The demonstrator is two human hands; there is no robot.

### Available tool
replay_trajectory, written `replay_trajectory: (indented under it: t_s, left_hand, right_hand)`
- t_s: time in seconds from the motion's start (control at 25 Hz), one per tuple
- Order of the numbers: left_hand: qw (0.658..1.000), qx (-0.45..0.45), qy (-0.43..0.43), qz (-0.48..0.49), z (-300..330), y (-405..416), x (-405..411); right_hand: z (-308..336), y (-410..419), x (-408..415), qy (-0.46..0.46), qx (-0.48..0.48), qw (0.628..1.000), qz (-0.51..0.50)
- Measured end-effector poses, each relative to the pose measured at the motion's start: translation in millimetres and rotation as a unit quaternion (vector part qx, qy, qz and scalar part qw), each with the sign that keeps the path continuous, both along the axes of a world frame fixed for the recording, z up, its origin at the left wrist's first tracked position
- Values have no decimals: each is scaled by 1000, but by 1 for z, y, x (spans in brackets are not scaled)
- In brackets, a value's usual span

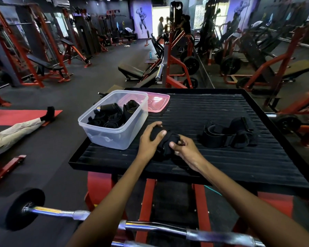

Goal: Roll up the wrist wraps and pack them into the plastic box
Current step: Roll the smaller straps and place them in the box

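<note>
On the black ribbed platform (212, 111) both my hands work a black wrist wrap (165, 141). My left hand (149, 140) curls over its rolled end. My right hand (184, 148) pinches the wrap's other end, thumb on top. Just left of my hands stands the clear plastic box (112, 136), holding several rolled black wraps (111, 116). A loose heap of unrolled black wraps (228, 133) lies to the right of my hands.
The box's pink lid (157, 103) lies flat behind the box. A chrome barbell (150, 227) crosses below the platform near my forearms. A person lies on a red mat (21, 115) on the floor to the left. Gym machines fill the background.
</note>
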State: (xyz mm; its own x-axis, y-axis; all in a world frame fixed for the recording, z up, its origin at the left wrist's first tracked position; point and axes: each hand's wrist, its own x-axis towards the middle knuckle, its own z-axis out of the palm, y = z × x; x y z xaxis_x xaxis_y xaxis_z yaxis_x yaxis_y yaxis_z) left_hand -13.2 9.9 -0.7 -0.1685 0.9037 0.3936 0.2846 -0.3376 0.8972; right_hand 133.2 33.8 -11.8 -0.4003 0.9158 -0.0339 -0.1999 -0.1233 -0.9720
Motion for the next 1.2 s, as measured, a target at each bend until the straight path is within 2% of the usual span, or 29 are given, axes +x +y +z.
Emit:
replay_trajectory:
  t_s: [0.08,0.16,0.24,0.36,0.52,0.68,0.8,0.96,1.08,1.2]
  left_hand:
    - [998,33,42,14,1,-1,5]
    - [999,21,49,2,4,0,6]
    - [998,-52,-28,-24,3,2,1]
    - [973,-151,-170,-35,4,4,-8]
    - [968,-148,-201,-11,9,4,-5]
    - [977,-133,-168,21,5,4,1]
    - [977,-144,-138,74,5,2,10]
    - [977,-149,-28,153,5,-2,27]
    - [979,-163,-9,124,13,-3,30]
    - [982,-186,-9,25,17,-8,9]
  right_hand:
    - [-1,0,-4,-54,19,997,-49]
    - [1,1,-4,-105,51,990,-74]
    - [5,1,-2,-104,80,990,-50]
    - [8,0,1,-40,94,994,25]
    - [1,0,4,-36,80,993,80]
    - [-2,-3,6,-119,149,979,66]
    - [-5,-3,1,-151,161,975,12]
    - [-1,-4,-7,-193,169,962,-92]
    - [-3,0,-4,-187,172,962,-96]
    - [-10,6,1,-183,184,963,-76]
